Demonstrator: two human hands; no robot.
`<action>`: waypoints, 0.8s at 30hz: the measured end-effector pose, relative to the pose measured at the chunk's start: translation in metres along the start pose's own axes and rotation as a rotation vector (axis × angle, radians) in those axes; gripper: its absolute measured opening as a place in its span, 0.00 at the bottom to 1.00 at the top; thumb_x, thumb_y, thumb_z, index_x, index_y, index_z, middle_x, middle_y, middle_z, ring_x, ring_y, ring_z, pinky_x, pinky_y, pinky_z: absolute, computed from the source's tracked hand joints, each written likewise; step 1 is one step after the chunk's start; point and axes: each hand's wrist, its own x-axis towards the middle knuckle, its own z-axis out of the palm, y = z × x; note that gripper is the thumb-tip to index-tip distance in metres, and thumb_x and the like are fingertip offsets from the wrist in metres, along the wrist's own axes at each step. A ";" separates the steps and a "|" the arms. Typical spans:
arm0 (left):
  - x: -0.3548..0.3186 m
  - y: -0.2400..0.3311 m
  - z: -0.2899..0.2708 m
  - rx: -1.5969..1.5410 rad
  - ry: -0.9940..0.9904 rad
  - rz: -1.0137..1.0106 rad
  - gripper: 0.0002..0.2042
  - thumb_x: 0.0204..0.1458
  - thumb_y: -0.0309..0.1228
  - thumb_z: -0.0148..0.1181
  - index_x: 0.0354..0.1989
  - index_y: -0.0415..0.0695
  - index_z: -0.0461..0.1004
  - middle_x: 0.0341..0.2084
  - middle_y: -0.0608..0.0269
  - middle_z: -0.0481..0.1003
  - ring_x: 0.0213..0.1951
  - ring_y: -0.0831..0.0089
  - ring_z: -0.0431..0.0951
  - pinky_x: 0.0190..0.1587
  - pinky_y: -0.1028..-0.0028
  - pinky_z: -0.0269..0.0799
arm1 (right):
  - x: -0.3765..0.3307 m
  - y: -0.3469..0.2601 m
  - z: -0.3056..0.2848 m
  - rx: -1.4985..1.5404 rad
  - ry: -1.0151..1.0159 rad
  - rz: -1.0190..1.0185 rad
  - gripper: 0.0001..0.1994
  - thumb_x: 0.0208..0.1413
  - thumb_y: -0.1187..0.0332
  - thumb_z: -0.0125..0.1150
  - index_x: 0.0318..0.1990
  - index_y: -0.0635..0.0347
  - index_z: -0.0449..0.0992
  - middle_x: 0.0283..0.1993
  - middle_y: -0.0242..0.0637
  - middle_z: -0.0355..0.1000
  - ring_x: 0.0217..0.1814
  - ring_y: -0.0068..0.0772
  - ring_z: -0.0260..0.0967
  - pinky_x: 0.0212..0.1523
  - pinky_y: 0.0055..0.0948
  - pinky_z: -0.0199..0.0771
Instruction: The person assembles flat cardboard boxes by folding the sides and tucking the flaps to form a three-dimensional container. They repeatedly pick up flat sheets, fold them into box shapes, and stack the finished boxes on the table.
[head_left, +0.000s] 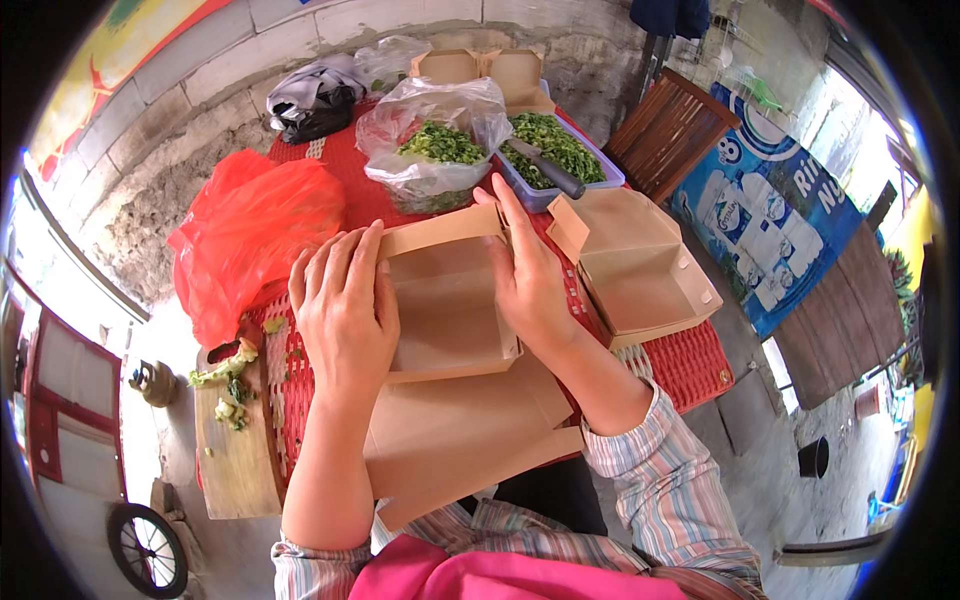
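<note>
In front of me an open brown cardboard food box (pixel 445 335) rests on the red woven table top, its lid (pixel 465 430) folded out toward my body. My left hand (pixel 345 295) grips the box's left wall, fingers over the outside and thumb by the inner edge. At the far right corner my right hand (pixel 528 265) pinches the wall, thumb inside and fingers outside pointing away from me. A second open cardboard box (pixel 650 285) stands just right of my right hand. Both boxes look bare inside.
Beyond the box are a clear plastic bag (pixel 385 160) and a blue tub (pixel 607 178), both holding chopped greens; a dark-handled knife (pixel 547 166) lies across the tub. A red plastic bag (pixel 255 225) and a wooden board (pixel 240 470) with vegetable scraps are left. A wooden chair (pixel 672 132) stands far right.
</note>
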 end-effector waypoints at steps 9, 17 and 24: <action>-0.002 0.003 -0.003 -0.021 0.062 0.015 0.18 0.50 0.20 0.55 0.51 0.44 0.76 0.44 0.57 0.77 0.49 0.60 0.75 0.60 0.59 0.62 | 0.000 -0.001 0.003 0.139 0.017 0.097 0.30 0.59 0.85 0.47 0.70 0.64 0.55 0.62 0.51 0.70 0.61 0.47 0.71 0.58 0.35 0.71; -0.003 0.016 -0.015 0.058 0.024 -0.078 0.18 0.49 0.23 0.58 0.51 0.46 0.76 0.43 0.61 0.77 0.49 0.65 0.75 0.66 0.54 0.52 | 0.004 -0.004 -0.008 -0.141 0.067 -0.061 0.31 0.52 0.90 0.46 0.67 0.64 0.62 0.59 0.51 0.71 0.61 0.49 0.71 0.57 0.36 0.73; -0.006 0.008 -0.016 0.059 0.001 -0.069 0.15 0.48 0.27 0.61 0.47 0.44 0.76 0.37 0.62 0.75 0.44 0.66 0.75 0.62 0.55 0.59 | 0.005 -0.010 -0.001 0.103 0.136 0.061 0.27 0.56 0.88 0.46 0.65 0.67 0.65 0.56 0.51 0.74 0.58 0.41 0.74 0.56 0.28 0.71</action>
